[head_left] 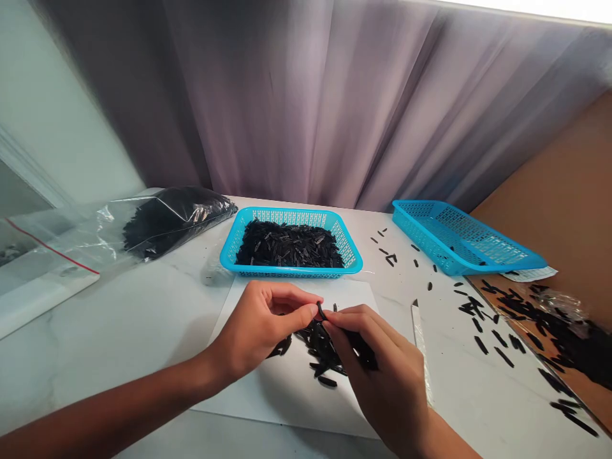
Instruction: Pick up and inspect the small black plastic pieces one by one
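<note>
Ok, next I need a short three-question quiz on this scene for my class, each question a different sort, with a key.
1. How many blue baskets are in view?
2. True or false: the clear bag lies to the left of the filled basket.
3. What do the left hand and right hand pinch between their fingertips? A) a spoon; B) a black piece; C) a red cord.
Key: 1. Two; 2. True; 3. B.

In front of the filled blue basket, the left hand and right hand partly cover a black piece and hide some of the loose pile. Left of the basket, the clear bag is cut off by the view's edge; right of the basket, so is a dark heap, its pieces blurring together.
</note>
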The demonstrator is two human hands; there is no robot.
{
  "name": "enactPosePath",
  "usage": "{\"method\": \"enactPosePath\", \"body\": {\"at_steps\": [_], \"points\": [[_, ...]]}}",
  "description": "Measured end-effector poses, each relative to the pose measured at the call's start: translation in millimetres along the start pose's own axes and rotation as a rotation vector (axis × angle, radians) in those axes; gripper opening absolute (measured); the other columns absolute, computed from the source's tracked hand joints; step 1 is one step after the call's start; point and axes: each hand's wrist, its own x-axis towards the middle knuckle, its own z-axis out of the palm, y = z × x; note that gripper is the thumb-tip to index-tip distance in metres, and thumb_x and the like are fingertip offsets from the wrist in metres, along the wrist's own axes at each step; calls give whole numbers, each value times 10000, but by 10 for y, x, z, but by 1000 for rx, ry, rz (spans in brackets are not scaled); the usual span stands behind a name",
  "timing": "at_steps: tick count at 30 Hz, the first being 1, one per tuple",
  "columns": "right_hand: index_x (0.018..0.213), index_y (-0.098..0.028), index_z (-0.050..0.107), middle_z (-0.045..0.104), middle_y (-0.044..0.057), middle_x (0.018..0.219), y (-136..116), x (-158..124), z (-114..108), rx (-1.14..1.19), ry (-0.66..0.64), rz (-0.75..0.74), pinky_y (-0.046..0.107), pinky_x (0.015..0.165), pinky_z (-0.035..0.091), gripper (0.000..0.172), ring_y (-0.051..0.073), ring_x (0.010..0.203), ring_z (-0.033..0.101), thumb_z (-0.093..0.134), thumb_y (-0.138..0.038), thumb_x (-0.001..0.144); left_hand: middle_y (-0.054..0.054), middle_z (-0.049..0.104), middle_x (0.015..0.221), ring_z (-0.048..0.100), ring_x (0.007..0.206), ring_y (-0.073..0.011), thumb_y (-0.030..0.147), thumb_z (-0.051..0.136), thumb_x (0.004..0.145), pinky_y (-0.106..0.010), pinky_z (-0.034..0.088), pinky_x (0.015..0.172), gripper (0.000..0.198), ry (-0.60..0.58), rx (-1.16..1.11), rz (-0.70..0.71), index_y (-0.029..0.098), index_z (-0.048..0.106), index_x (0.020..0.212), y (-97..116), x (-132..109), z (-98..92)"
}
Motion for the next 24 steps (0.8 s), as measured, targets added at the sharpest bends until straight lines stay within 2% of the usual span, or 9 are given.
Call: {"method": "enactPosePath", "body": {"at_steps": [8,11,13,15,16,17,20,24], "points": [[986,-225,652,706,80,820,75,-51,31,-76,-73,-112,307,582,518,221,194,683,667,571,-36,903,-68,799,850,744,767,-179,244,727,779,-254,594,725,142,38,-22,-14,147,788,862,-60,28,13],[973,-231,685,708,69,819,86,-31,18,-19,-69,-73,312,601,510,219,191,685,654,589,-50,894,-69,797,830,748,764,-193,231,725,766,-267,601,711,132,64,4,-5,145,786,846,-67,38,16],[886,-233,705,692,49,779,155,61,-54,60,21,82,307,611,496,130,182,680,627,643,-120,886,-66,795,826,751,786,-197,218,724,761,-269,604,726,116,100,27,12,151,784,833,-68,52,3],[803,-222,709,632,30,723,299,213,-180,229,205,381,277,565,462,52,162,654,557,723,-231,852,-57,795,830,751,810,-191,207,720,765,-266,603,752,106,139,51,28,162,783,837,-62,65,-18],[803,-212,706,582,14,700,391,297,-250,410,335,539,243,494,414,86,138,609,489,755,-279,824,-52,795,837,749,821,-186,203,714,772,-264,601,765,108,147,64,32,169,782,849,-57,68,-27],[807,-203,701,537,-1,696,483,376,-315,649,411,680,218,436,356,151,115,571,423,805,-305,765,-48,794,844,747,830,-181,202,707,781,-263,597,777,113,146,78,33,176,781,862,-49,67,-34],[846,-179,695,445,-25,681,660,513,-404,809,351,791,184,374,258,279,85,517,311,834,-366,693,-38,791,858,737,849,-176,213,684,812,-265,578,786,126,113,133,53,190,776,896,-21,49,-33],[966,-145,732,473,-12,713,507,410,-233,906,182,873,178,412,226,329,69,533,300,833,-331,715,-17,772,851,694,797,-164,240,657,852,-272,528,722,151,68,295,130,218,767,952,-23,20,0]]}}
